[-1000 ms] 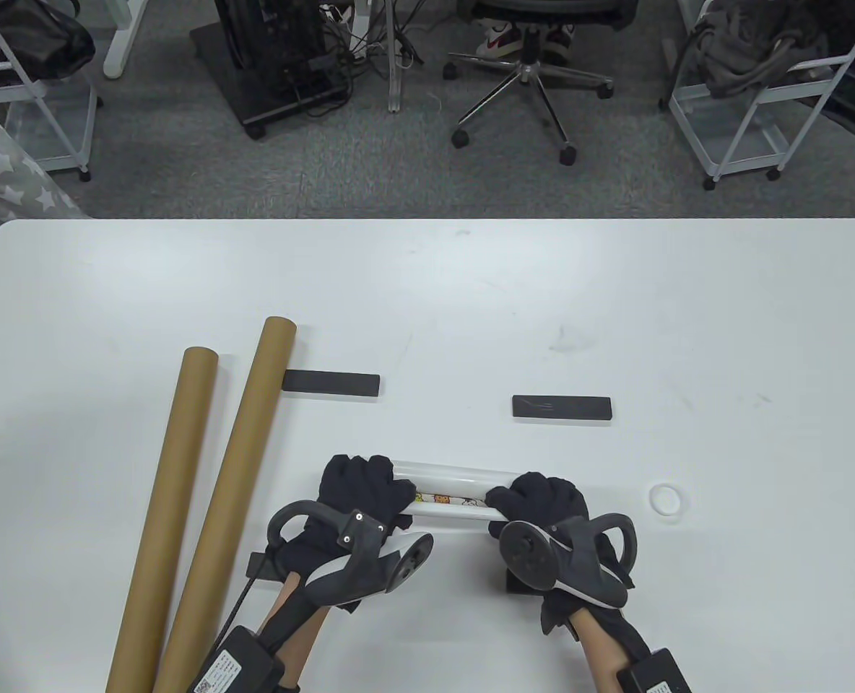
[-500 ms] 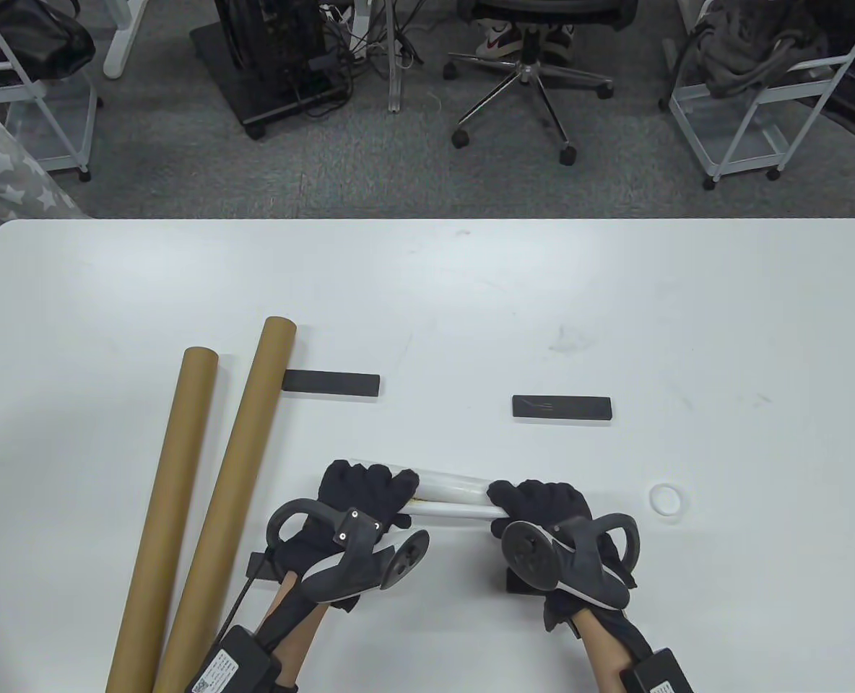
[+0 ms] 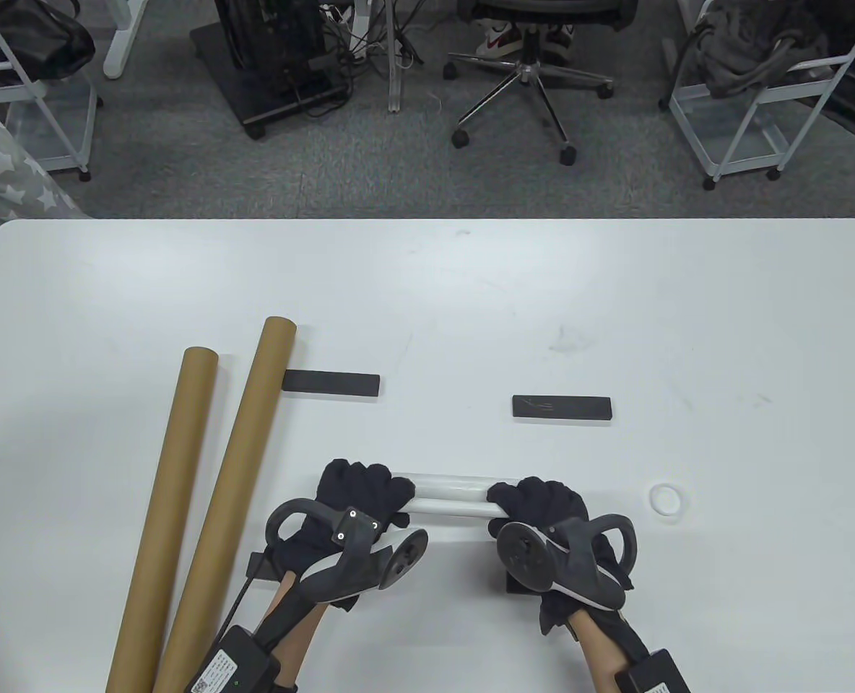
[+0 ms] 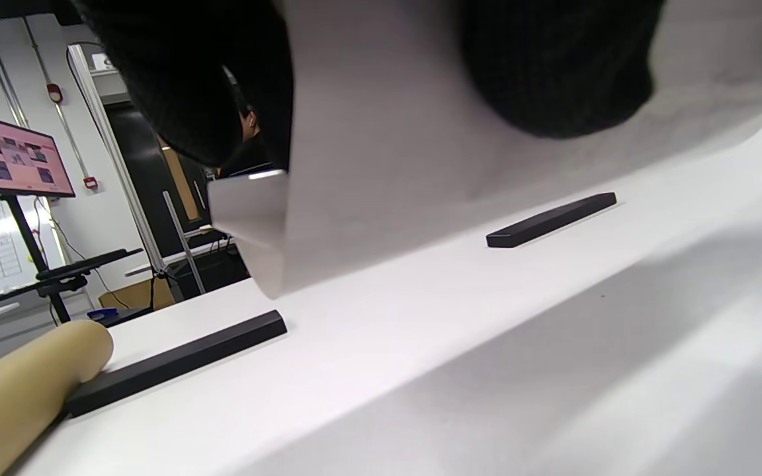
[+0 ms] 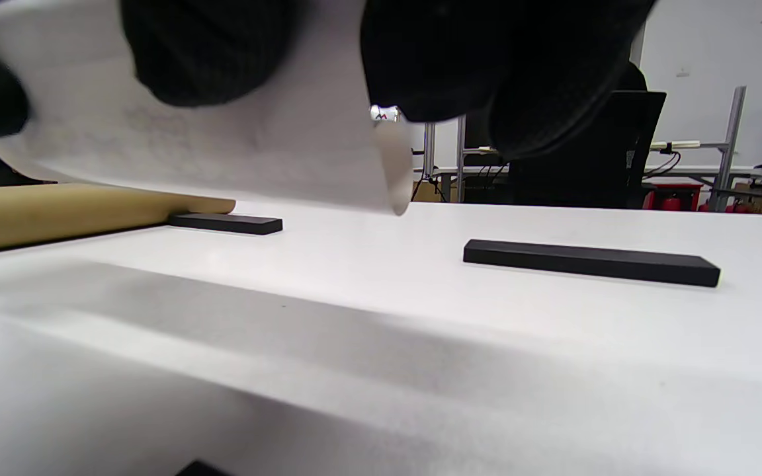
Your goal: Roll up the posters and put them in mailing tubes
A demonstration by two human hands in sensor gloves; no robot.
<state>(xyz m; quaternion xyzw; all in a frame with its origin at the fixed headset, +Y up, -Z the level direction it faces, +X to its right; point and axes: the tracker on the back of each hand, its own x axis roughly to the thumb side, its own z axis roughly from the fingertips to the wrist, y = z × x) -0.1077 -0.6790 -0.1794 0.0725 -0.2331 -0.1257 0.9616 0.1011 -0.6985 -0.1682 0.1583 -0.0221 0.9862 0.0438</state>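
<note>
Two gloved hands — left hand (image 3: 359, 494), right hand (image 3: 539, 502) — each gripping one end of rolled white poster (image 3: 450, 497)

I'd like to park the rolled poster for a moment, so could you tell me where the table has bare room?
Free: the far half of the table, and the right side beyond the right bar and ring. Crowded: the left, with two mailing tubes and the left bar, and the near edge, where both hands grip the poster.

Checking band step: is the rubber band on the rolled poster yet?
No, the rubber band lies on the table, right of the poster.
</note>
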